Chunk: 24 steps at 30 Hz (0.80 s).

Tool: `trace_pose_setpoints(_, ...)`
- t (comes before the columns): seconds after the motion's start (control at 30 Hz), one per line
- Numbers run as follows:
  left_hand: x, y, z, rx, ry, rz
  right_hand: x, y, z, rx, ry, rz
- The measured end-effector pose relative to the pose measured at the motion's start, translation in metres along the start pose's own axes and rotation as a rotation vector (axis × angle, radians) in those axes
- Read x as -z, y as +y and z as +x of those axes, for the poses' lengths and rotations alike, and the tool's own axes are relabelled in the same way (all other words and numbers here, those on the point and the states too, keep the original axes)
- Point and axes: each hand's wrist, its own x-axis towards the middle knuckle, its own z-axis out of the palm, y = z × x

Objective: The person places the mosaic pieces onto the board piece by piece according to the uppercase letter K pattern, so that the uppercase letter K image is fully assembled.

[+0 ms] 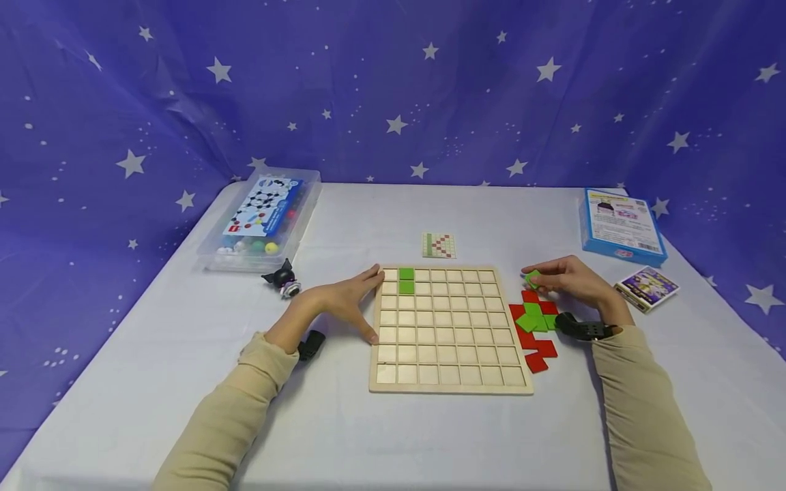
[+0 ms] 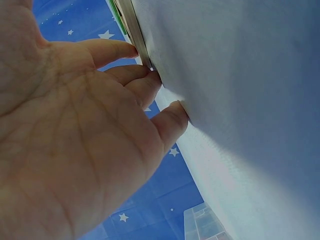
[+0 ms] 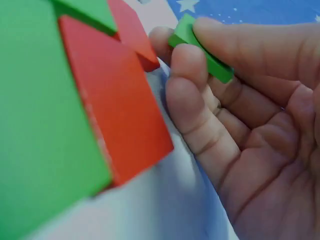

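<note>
A wooden grid board (image 1: 450, 389) lies flat on the table, with two green tiles (image 1: 406, 280) in its second column at the far end. My left hand (image 1: 345, 301) rests along the board's left edge, fingers spread; in the left wrist view its fingertips (image 2: 129, 49) touch the board's side. Right of the board, my right hand (image 1: 577, 281) pinches a green square tile (image 3: 210, 57) between thumb and fingers. Just below that hand lies a loose pile of red tiles (image 1: 537, 363) and green tiles (image 1: 529, 322), some overlapping.
Beyond the board lies a small pattern card (image 1: 439, 245). A clear plastic case (image 1: 295, 235) and a black figurine (image 1: 283, 278) are at left. A blue box (image 1: 623, 228) and a small card box (image 1: 647, 288) stand at right. Behind hangs a starry purple cloth (image 1: 393, 88).
</note>
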Motion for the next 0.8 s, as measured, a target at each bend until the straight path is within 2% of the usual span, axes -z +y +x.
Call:
trace_pose_setpoints(0.23,0.000,0.000,0.001,0.001,0.001,-0.001,0.000,-0.003,-0.002,0.001,-0.048,0.037)
trace_pose_setpoints(0.57,-0.001,-0.002,0.001,0.009,0.004,-0.005,-0.012,-0.015,0.005,0.054,0.053,0.006)
trace_pose_setpoints(0.8,-0.001,-0.003,0.003,-0.009,-0.004,-0.002,-0.027,-0.030,0.014,0.098,0.031,0.012)
